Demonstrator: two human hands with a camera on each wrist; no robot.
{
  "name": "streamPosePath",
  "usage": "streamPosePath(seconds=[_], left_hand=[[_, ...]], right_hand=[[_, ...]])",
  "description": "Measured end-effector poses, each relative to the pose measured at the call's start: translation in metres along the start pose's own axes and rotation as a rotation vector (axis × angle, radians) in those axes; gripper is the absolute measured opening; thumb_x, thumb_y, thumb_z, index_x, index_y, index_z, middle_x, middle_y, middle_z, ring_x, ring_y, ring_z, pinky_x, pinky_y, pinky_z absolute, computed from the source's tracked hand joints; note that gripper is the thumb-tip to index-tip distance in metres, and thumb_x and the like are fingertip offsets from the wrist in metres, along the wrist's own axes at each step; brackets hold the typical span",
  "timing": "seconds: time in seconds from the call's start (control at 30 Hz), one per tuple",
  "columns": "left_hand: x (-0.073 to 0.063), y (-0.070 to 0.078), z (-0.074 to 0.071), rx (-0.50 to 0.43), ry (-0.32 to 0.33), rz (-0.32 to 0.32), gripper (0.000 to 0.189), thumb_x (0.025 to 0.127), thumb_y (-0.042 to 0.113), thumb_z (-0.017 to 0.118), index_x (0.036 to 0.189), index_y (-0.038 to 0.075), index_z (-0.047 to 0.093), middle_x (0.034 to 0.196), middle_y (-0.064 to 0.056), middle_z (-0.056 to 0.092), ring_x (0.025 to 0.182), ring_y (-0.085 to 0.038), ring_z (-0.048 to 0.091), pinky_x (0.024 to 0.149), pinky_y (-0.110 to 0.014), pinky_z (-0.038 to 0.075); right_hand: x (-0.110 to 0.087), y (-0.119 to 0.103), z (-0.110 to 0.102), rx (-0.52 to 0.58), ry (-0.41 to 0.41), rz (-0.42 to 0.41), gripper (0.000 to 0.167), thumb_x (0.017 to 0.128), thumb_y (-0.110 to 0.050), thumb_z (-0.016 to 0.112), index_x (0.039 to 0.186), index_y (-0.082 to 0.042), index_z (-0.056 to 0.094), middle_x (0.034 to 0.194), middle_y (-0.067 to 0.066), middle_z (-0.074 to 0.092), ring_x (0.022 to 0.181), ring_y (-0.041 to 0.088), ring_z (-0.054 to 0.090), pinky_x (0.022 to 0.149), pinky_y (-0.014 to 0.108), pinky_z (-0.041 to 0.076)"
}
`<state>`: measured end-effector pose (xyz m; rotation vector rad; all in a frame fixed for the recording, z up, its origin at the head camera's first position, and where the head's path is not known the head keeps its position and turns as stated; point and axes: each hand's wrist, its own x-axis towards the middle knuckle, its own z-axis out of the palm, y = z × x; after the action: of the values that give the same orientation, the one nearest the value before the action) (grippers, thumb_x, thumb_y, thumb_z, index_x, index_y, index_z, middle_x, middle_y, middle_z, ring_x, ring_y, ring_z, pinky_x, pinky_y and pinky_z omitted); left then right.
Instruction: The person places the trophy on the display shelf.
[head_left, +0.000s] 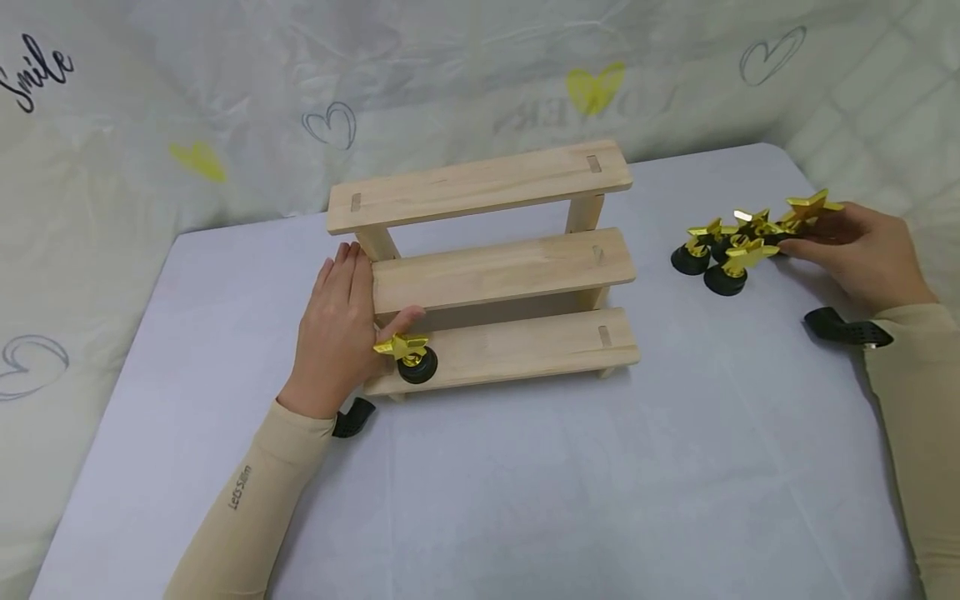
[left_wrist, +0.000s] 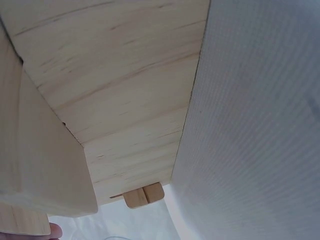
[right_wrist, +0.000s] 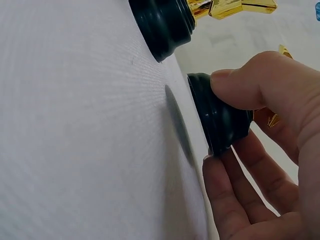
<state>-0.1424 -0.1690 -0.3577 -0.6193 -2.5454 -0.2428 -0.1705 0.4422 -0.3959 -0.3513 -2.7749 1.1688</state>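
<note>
A three-tier wooden shelf (head_left: 502, 271) stands mid-table in the head view. My left hand (head_left: 337, 333) rests against its left end, fingers straight along the side and thumb reaching over the lowest tier. On that tier's left end sits a small gold star trophy (head_left: 417, 363) with a round black base. At the right, my right hand (head_left: 873, 258) pinches another star trophy (right_wrist: 220, 115) by its black base. A shadow below shows the base just off the table in the right wrist view. The left wrist view mostly shows the shelf's bare wood (left_wrist: 125, 90).
Several more star trophies (head_left: 725, 279) cluster on the white tabletop (head_left: 600, 483), left of my right hand. A pale curtain (head_left: 450, 67) printed with hearts hangs behind the table's back edge.
</note>
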Motion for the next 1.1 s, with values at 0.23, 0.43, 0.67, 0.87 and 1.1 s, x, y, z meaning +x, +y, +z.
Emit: streamPosePath(seconds=[0.23,0.43,0.67,0.87,1.1], left_hand=[[0.001,0.000,0.000,-0.002,0.005,0.005,0.111,0.096,0.082,0.030,0.146,-0.017,0.043,0.147,-0.036,0.054,0.142,-0.048,0.052,0.121,-0.059,0.040],[0.001,-0.001,0.000,-0.004,0.006,0.009,0.110,0.097,0.081,0.031,0.146,-0.017,0.043,0.146,-0.036,0.054,0.142,-0.048,0.052,0.121,-0.059,0.040],[0.003,-0.002,-0.001,-0.003,0.014,0.010,0.111,0.097,0.081,0.031,0.146,-0.017,0.043,0.146,-0.036,0.054,0.142,-0.048,0.052,0.121,-0.059,0.040],[0.004,-0.001,-0.001,0.005,0.015,0.023,0.111,0.097,0.080,0.032,0.145,-0.019,0.044,0.145,-0.038,0.054,0.141,-0.049,0.052,0.121,-0.059,0.040],[0.001,-0.001,-0.002,0.001,0.029,0.018,0.111,0.097,0.080,0.032,0.144,-0.020,0.044,0.144,-0.038,0.055,0.140,-0.049,0.053,0.121,-0.058,0.040]], right_hand=[[0.000,0.001,0.000,-0.043,0.009,0.004,0.057,0.094,-0.029,0.077,0.147,-0.020,0.058,0.091,-0.043,0.049,0.084,-0.018,0.049,0.071,-0.001,0.036],[-0.001,0.000,-0.001,0.012,0.015,-0.003,0.053,0.093,-0.023,0.078,0.144,-0.025,0.061,0.092,-0.042,0.052,0.084,-0.019,0.051,0.071,-0.001,0.037],[-0.001,-0.009,-0.001,0.069,0.026,0.008,0.045,0.093,-0.022,0.078,0.134,-0.033,0.064,0.094,-0.041,0.055,0.086,-0.018,0.052,0.073,-0.001,0.037],[-0.003,-0.016,-0.003,0.154,0.035,0.002,0.046,0.091,-0.017,0.080,0.133,-0.031,0.066,0.096,-0.039,0.059,0.088,-0.017,0.055,0.074,-0.002,0.039],[-0.006,-0.021,-0.003,0.169,0.055,-0.010,0.052,0.091,-0.014,0.079,0.140,-0.027,0.064,0.098,-0.038,0.060,0.089,-0.014,0.055,0.074,-0.001,0.039]])
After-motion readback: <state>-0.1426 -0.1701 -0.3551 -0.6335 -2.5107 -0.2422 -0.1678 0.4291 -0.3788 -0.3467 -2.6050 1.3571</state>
